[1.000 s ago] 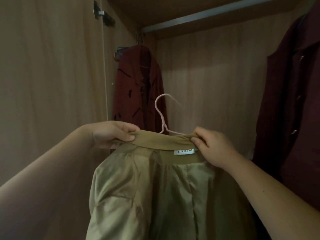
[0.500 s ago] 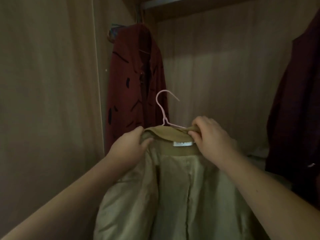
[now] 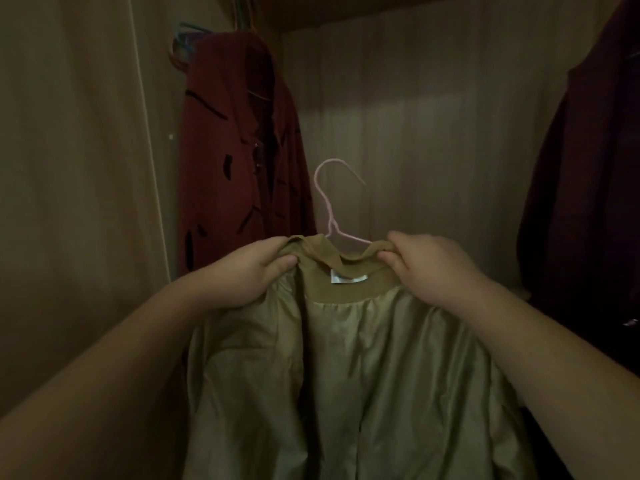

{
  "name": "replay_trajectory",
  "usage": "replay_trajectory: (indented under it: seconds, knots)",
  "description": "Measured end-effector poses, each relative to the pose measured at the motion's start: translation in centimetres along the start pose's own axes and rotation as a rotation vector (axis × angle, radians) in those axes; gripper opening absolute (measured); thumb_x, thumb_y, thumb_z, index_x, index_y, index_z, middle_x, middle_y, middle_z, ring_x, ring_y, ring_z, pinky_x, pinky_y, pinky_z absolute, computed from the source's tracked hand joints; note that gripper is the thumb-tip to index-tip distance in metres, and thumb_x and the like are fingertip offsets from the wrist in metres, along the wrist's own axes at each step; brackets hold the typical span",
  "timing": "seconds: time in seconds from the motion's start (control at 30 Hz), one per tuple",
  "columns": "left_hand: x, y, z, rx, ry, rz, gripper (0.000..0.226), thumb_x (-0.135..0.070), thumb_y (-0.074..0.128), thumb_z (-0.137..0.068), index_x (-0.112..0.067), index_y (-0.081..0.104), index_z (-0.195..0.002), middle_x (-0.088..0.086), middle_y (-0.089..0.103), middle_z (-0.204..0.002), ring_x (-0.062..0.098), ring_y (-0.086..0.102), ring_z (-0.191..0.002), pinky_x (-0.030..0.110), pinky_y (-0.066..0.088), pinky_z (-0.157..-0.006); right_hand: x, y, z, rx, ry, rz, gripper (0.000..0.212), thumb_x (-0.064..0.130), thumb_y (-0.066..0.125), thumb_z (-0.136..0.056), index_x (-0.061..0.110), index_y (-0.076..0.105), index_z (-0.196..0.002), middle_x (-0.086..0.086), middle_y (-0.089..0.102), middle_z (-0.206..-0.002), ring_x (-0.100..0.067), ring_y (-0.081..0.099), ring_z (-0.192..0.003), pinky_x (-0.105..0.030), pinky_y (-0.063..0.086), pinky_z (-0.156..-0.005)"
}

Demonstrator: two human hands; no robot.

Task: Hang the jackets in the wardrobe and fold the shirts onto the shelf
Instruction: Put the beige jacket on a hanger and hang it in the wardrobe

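Observation:
An olive-tan jacket (image 3: 360,368) hangs in front of me inside the wardrobe, its shiny lining facing me and a white label under the collar. A thin pink wire hanger (image 3: 329,206) sits in its neck, the hook standing free above the collar. My left hand (image 3: 249,271) pinches the left end of the collar. My right hand (image 3: 429,268) grips the right end of the collar. The hanger's arms are hidden inside the jacket.
A red jacket with black marks (image 3: 239,157) hangs at the back left on a blue hanger. A dark maroon garment (image 3: 588,188) hangs at the right edge. The wardrobe's wooden side wall (image 3: 69,168) is close on the left; the back panel (image 3: 433,133) lies between the hung garments.
The view has dipped, so the rail at the top is out of sight. My hands have shifted along the collar, and it now sags between them.

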State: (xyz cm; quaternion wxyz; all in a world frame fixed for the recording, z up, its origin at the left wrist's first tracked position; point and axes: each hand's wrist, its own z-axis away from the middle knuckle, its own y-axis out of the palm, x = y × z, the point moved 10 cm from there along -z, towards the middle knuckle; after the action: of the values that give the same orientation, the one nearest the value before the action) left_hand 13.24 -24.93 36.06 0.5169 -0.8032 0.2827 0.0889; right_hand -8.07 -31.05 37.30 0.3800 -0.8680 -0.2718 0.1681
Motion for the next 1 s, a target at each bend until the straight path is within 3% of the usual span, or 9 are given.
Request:
replay_trajectory:
  seconds: [0.17,0.3,0.37,0.43,0.5,0.6,0.73,0.83,1.0]
  knots:
    - [0.7,0.1,0.3,-0.159,0.007,-0.158,0.018,-0.039,0.057,-0.097,-0.031,0.058,-0.114,-0.016,0.064,-0.107,-0.001,0.059,-0.099,0.03,0.049,-0.088,-3.3,0.0,0.0,-0.055,0.082,-0.145,0.032,0.052,0.045,-0.095,0.022,0.047,-0.082,-0.007,0.067,-0.09,-0.034,0.063,-0.089,-0.039,0.047,-0.067]
    - [1.4,1.1,2.5,-0.376,-0.112,-0.489,0.071,-0.056,0.055,-0.09,-0.03,0.028,-0.151,-0.003,0.042,-0.146,0.021,0.033,-0.141,0.048,0.026,-0.117,-4.8,0.8,0.6,-0.042,0.048,-0.326,0.033,0.059,0.042,-0.087,0.027,0.047,-0.08,0.002,0.062,-0.077,-0.029,0.063,-0.082,-0.043,0.051,-0.069]
    - [1.0,1.6,4.2,-0.482,-0.204,-0.502,0.096,-0.065,0.058,-0.083,-0.026,0.01,-0.156,0.003,0.022,-0.158,0.024,0.01,-0.15,0.053,0.01,-0.122,-5.2,1.4,0.8,-0.037,0.035,-0.368,0.029,0.053,0.047,-0.09,0.025,0.049,-0.081,0.002,0.063,-0.077,-0.028,0.063,-0.082,-0.044,0.052,-0.07]
    - [0.4,3.0,6.0,-0.559,-0.288,-0.446,0.107,-0.072,0.063,-0.075,-0.018,0.013,-0.153,0.007,0.02,-0.157,0.027,0.009,-0.15,0.052,0.012,-0.121,-6.0,1.8,1.0,-0.047,0.037,-0.391,0.03,0.05,0.05,-0.092,0.021,0.05,-0.082,0.001,0.063,-0.078,-0.028,0.063,-0.082,-0.043,0.052,-0.071]
    - [0.2,4.7,7.7,-0.605,-0.375,-0.489,0.102,-0.069,0.069,-0.071,-0.012,0.025,-0.142,0.014,0.029,-0.149,0.034,0.022,-0.143,0.054,0.026,-0.115,-6.7,1.8,1.2,-0.052,0.042,-0.405,0.03,0.045,0.052,-0.094,0.018,0.05,-0.08,-0.002,0.063,-0.078,-0.03,0.062,-0.082,-0.043,0.051,-0.07]
    - [0.5,5.4,8.9,-0.627,-0.419,-0.477,0.062,-0.039,0.07,-0.082,-0.008,0.039,-0.124,0.015,0.041,-0.133,0.036,0.04,-0.124,0.05,0.047,-0.095,-7.5,1.8,1.6,-0.004,0.037,-0.444,0.028,0.037,0.055,-0.097,0.015,0.055,-0.08,-0.004,0.065,-0.081,-0.027,0.061,-0.083,-0.04,0.048,-0.072]
    - [-1.0,3.8,8.9,-0.635,-0.341,-0.453,0.016,-0.016,0.045,-0.092,-0.02,0.046,-0.107,0.001,0.056,-0.101,0.027,0.055,-0.092,0.04,0.049,-0.072,-8.3,1.9,2.3,0.071,0.002,-0.416,0.033,0.044,0.05,-0.096,0.02,0.058,-0.076,0.003,0.064,-0.078,-0.021,0.061,-0.079,-0.036,0.048,-0.071]
    - [-2.6,3.0,8.5,-0.591,-0.296,-0.569,0.01,-0.015,0.044,-0.093,-0.022,0.039,-0.098,-0.002,0.057,-0.084,0.03,0.058,-0.071,0.038,0.045,-0.059,-8.4,2.2,2.9,0.138,-0.024,-0.356,0.047,0.061,0.042,-0.09,0.022,0.058,-0.069,0.006,0.062,-0.067,-0.015,0.06,-0.069,-0.038,0.051,-0.07]
    - [-1.0,2.5,7.8,-0.314,-0.024,-0.757,0.018,-0.032,0.041,-0.087,-0.022,0.043,-0.102,0.006,0.062,-0.091,0.031,0.066,-0.081,0.04,0.053,-0.061,-7.3,3.1,3.7,0.353,-0.13,-0.412,0.058,0.078,0.036,-0.08,0.028,0.065,-0.074,0.007,0.065,-0.067,-0.009,0.062,-0.066,-0.039,0.051,-0.068]
